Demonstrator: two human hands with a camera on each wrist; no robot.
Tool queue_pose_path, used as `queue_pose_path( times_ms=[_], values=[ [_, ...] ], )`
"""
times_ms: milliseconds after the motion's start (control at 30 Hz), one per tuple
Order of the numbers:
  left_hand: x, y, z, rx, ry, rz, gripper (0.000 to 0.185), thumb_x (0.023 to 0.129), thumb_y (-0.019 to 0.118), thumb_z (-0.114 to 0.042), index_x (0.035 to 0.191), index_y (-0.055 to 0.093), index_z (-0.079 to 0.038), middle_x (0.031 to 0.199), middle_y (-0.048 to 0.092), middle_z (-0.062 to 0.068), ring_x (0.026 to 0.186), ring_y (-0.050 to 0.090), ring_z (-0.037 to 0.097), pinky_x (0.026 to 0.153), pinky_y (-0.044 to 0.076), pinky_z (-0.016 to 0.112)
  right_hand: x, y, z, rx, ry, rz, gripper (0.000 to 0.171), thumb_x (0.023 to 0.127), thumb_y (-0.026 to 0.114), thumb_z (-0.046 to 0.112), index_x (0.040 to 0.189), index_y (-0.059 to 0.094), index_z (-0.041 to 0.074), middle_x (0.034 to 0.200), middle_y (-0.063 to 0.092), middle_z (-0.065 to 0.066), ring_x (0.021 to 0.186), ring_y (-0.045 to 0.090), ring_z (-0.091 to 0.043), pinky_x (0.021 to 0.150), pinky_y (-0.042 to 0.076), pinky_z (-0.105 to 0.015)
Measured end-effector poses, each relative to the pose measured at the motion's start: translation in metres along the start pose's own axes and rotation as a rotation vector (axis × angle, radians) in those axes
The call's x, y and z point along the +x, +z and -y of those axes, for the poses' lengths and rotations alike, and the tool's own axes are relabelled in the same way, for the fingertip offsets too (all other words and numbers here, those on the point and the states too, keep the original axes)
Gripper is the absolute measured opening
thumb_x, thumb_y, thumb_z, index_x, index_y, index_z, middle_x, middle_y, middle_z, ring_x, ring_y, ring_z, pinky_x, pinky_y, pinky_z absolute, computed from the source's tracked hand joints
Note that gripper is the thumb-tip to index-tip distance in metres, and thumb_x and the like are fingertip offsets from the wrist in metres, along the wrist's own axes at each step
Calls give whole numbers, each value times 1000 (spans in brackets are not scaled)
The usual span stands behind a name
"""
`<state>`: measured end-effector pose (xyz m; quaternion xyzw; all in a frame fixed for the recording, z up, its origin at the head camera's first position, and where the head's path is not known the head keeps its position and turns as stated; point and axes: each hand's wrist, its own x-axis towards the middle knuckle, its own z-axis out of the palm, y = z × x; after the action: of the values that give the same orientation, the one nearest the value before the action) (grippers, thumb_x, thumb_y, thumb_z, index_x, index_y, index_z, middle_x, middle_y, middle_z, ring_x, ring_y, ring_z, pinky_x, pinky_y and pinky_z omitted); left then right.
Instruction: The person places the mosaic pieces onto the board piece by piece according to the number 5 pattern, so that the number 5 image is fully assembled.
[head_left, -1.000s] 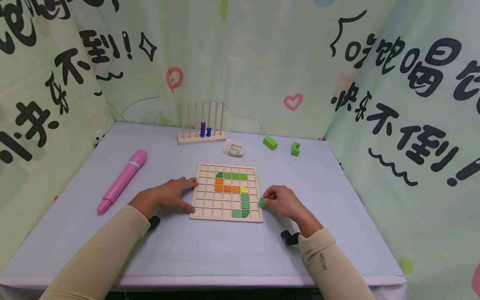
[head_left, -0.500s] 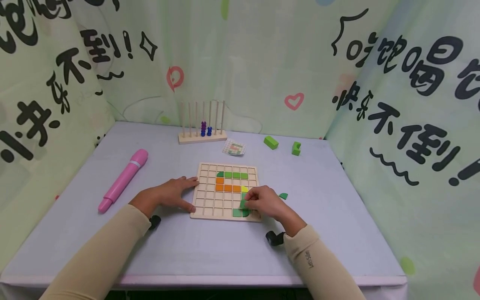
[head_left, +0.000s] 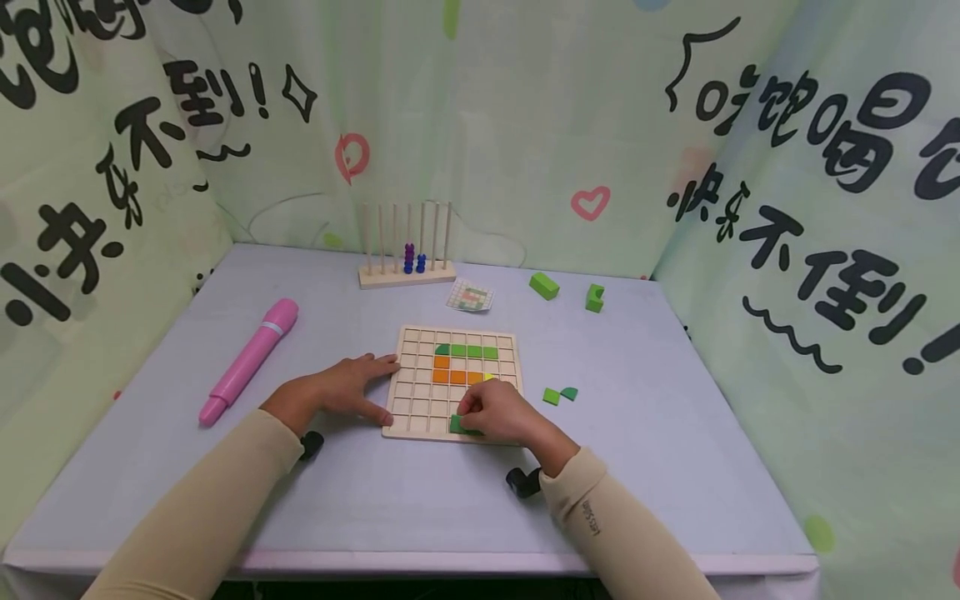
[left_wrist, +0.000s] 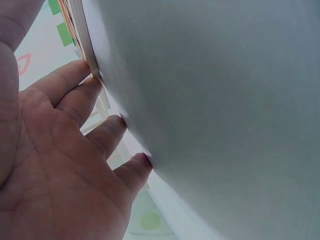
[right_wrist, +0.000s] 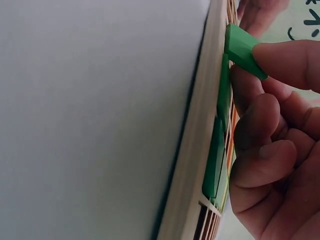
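A wooden grid board [head_left: 408, 400] lies flat on the table, with orange, yellow and green tiles set in some of its cells. My left hand [head_left: 333, 387] rests at the board's left edge, its fingers spread; the left wrist view shows fingertips [left_wrist: 92, 82] touching that edge. Over the board's front row, my right hand [head_left: 501, 414] pinches a green tile [right_wrist: 242, 47] between thumb and finger. That tile is tilted in the right wrist view, beside a row of green tiles [right_wrist: 215, 155] set in the board. The hand hides the board's front right cells.
To the board's right lie a light green square tile [head_left: 551, 396] and a dark green quarter-round tile [head_left: 570, 392]. Behind are a bead-peg stand [head_left: 405, 279], a pattern card [head_left: 471, 297] and green blocks [head_left: 544, 286] [head_left: 595, 298]. A pink tube [head_left: 247, 364] lies left.
My right hand has carried the green tile left from the board's right edge to the front row. The two loose tiles at the right have come into sight. My left hand stays put.
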<state>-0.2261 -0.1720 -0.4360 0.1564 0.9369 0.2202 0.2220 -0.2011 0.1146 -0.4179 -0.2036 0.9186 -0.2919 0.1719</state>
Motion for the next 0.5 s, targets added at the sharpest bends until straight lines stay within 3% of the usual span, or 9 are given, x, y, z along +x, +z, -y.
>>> queue_pose_path(
  times_ms=[500],
  values=[
    [3,-1,0,26,15,1,104,80,85,-56,163,36,-17,173,25,6,159,15,45,124,21,67,-2,9,7,-188,-68,-61,3,90,73,9,91,75,9,80,67,4,70,55,-10,65,48,-25]
  ],
)
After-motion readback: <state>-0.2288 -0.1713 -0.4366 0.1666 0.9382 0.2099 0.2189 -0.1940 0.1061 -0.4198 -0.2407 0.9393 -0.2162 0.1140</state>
